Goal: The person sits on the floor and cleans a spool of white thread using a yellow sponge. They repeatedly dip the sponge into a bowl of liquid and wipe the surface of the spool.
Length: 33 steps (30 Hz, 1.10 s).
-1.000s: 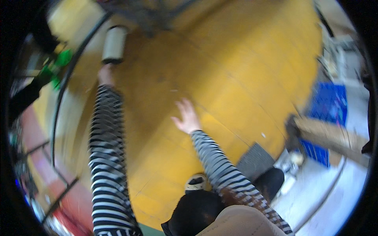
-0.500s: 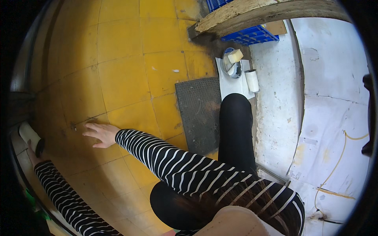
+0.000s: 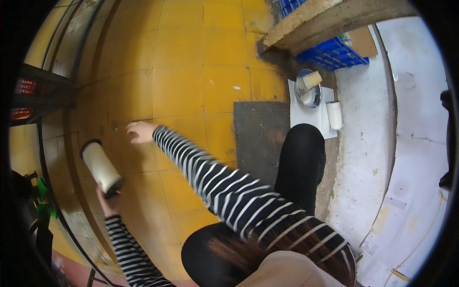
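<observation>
My left hand (image 3: 110, 203) grips the lower end of a cream-coloured cylinder with black end rims (image 3: 101, 165), which is tilted above the floor at the left. My right hand (image 3: 139, 131) is stretched out over the yellow tiles to the right of the cylinder. Its fingers are slightly bent and apart, with nothing between them. A similar pale cylinder (image 3: 334, 115) lies on a white sheet (image 3: 302, 116) at the right. Next to it is a metal bowl (image 3: 300, 93) with a pale yellow block (image 3: 312, 79) and something white in it.
A dark textured mat (image 3: 258, 134) lies on the yellow tiled floor (image 3: 179, 95) beside my knee. Blue crates (image 3: 334, 52) stand under a worn wooden beam (image 3: 320, 26) along the white wall (image 3: 363, 119). Dark metal frames (image 3: 48, 95) border the left side.
My left hand has brought the cylinder rightward from the left edge, nearer my right hand. My right hand's spread fingers have drawn in. The view has shifted left.
</observation>
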### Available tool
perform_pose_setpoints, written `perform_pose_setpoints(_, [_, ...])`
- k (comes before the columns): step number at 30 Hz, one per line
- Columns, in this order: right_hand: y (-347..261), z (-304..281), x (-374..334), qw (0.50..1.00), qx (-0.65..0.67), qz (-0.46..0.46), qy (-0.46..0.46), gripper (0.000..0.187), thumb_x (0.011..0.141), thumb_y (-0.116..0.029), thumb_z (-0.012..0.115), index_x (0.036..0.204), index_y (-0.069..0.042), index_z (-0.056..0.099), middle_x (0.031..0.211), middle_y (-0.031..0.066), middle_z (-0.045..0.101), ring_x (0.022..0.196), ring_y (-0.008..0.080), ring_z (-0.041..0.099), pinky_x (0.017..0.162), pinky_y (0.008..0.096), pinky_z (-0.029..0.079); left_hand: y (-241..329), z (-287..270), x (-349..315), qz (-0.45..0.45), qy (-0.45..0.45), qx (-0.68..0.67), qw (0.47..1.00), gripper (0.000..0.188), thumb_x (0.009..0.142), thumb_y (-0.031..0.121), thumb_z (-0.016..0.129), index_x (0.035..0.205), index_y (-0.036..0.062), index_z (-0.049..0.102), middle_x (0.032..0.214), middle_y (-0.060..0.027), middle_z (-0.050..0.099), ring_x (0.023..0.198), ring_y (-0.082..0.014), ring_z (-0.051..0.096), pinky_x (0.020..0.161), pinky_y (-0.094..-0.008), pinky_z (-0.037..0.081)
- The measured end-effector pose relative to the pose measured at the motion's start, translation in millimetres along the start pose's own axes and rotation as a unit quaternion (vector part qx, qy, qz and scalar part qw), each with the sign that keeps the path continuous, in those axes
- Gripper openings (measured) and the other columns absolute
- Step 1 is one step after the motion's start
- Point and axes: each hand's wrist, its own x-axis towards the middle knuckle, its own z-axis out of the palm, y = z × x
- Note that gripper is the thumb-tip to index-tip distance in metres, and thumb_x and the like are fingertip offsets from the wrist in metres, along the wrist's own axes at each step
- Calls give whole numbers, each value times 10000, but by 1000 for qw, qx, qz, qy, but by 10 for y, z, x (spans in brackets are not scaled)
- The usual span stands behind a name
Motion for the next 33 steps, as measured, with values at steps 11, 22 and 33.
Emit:
perform_pose_setpoints(11, [160,-3853,-3408,932,-305,145,-130,393,924,-253,572,1276,-78,595,1181,174,655,1081,353,621,919,458,501,-1831,1692,-1199,-111,-175,267,941,577,895,279,639,1367,-1,459,1281,-114,584,1147,-214,579,987,-382,469])
perform_pose_setpoints(22, [1412,-4899,-5793,881,-450,141,43,601,729,-46,711,1305,-106,550,1348,86,530,1336,288,423,1168,449,283,-3125,4075,-973,-111,-228,529,810,654,840,279,722,1371,-27,494,1213,-99,637,1100,-182,589,978,-327,447])
perform_pose_setpoints(33, [1786,-5115,-5784,927,-372,21,38,403,813,-153,679,1202,-122,581,1141,85,589,1162,253,547,1188,437,266,-3719,4679,-1749,-103,-130,568,806,737,746,184,823,1371,-18,489,1245,-132,617,1162,-213,584,1019,-346,447])
